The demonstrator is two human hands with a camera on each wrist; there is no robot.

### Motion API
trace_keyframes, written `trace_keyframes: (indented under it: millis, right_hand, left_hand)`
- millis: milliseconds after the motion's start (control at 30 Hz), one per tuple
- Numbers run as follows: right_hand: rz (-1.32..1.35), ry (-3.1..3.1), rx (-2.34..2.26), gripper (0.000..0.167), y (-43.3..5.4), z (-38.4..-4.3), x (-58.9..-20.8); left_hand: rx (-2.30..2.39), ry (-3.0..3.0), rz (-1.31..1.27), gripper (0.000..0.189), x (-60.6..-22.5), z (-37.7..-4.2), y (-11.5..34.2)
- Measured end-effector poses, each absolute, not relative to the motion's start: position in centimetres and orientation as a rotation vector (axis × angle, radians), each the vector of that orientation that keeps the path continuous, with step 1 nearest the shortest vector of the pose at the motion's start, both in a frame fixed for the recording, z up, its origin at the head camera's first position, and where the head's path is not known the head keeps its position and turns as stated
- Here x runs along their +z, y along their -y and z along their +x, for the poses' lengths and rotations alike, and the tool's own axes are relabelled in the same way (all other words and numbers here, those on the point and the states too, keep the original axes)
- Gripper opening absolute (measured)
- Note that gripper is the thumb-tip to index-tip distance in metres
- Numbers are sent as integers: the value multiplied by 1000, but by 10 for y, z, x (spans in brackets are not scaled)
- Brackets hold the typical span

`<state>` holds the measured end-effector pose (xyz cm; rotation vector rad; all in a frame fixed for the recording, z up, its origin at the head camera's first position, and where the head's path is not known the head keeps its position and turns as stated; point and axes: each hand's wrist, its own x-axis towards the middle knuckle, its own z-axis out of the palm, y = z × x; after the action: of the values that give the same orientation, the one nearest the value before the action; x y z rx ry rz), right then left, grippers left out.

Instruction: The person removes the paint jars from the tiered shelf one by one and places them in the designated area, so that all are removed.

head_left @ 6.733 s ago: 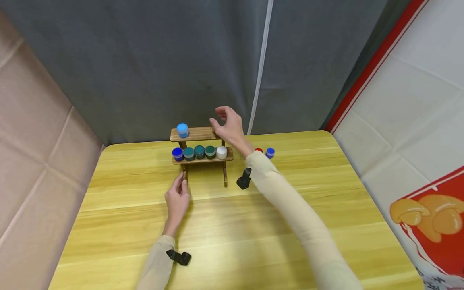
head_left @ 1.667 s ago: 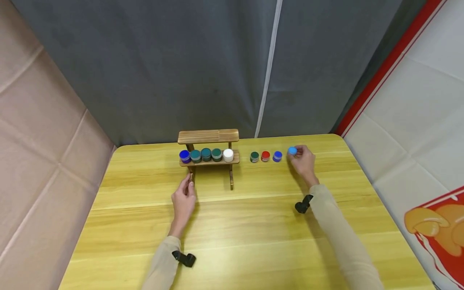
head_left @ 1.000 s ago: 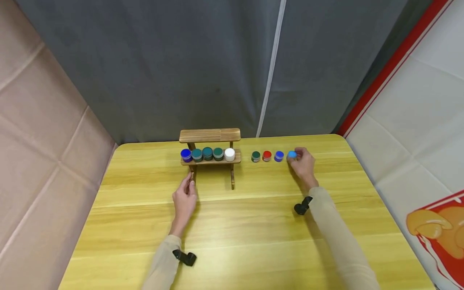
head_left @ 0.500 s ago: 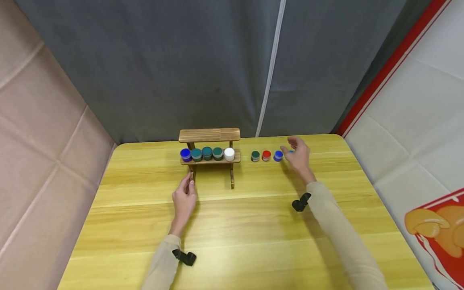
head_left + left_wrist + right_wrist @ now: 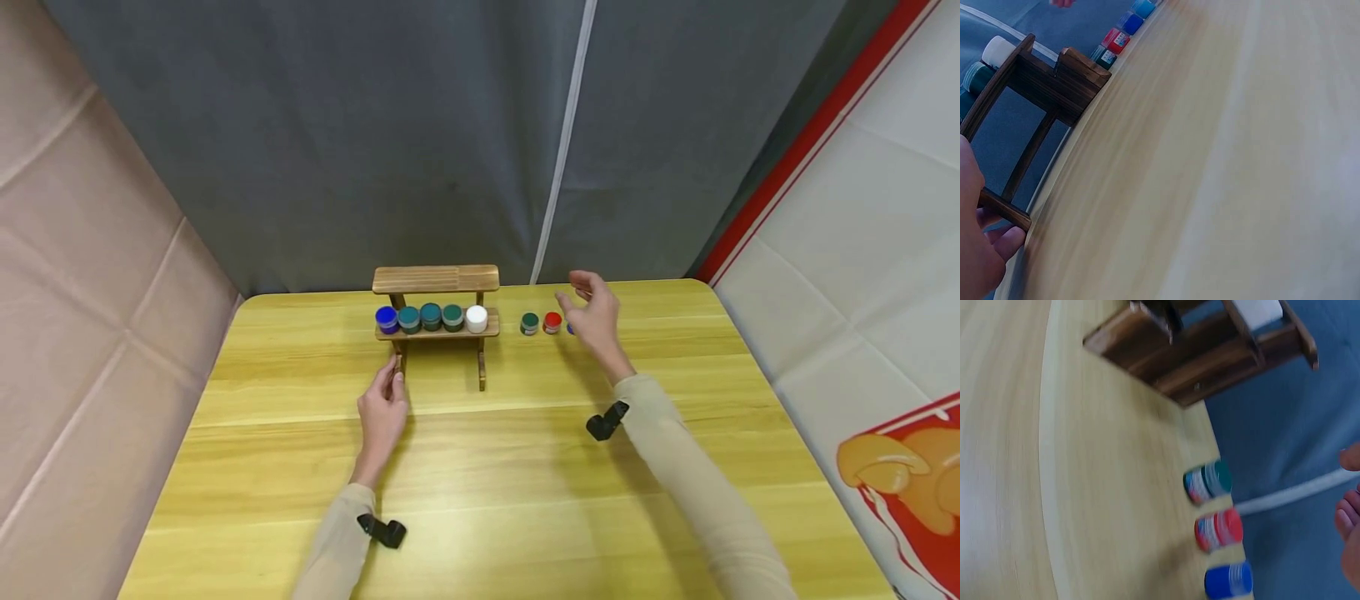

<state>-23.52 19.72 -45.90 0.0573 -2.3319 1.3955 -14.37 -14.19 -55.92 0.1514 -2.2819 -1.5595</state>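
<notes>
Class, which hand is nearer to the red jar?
Right. In the head view, the right hand is just right of the red jar; the left hand is farther away, holding the wooden rack's left foot.

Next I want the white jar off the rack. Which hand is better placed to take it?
Probably the right. The right hand looks empty and is on the same side as the white jar, which sits at the rack's right end. The left hand grips the left leg.
</notes>
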Motion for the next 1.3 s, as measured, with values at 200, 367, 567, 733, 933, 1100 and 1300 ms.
trace_keyframes:
  millis: [200,367,567,733,933,1100,1300]
  right_hand:
    - [135,2345,1425,40,-174,-228,-452]
    - [208,2350,1436,41,-157,-222,-449]
    - [279,2331,1509,41,-140,-218,-445]
    - [324,2330,1536,39,-128,-215,-445]
    - [339,2334,1621,40,-114,-210,-448]
    - [364,2381,1624,41,-104,-206,-450]
    - [416,2430,1569,42,-94,-203,-456]
  left_hand:
    - [-1551,2275,139,37,-558,-144,141]
    - [-1552,2274,139,37,-558,-144,141]
    - [-1550,2279,140,36,-559,-144,142]
    - [-1548,2285,137,37,-559,-144,142]
    - [-1564,2284,136,37,-559,-143,142]
    - [-1570,2278,138,37,-559,-144,140]
    - [-1570,2287,134,37,-560,-144,140]
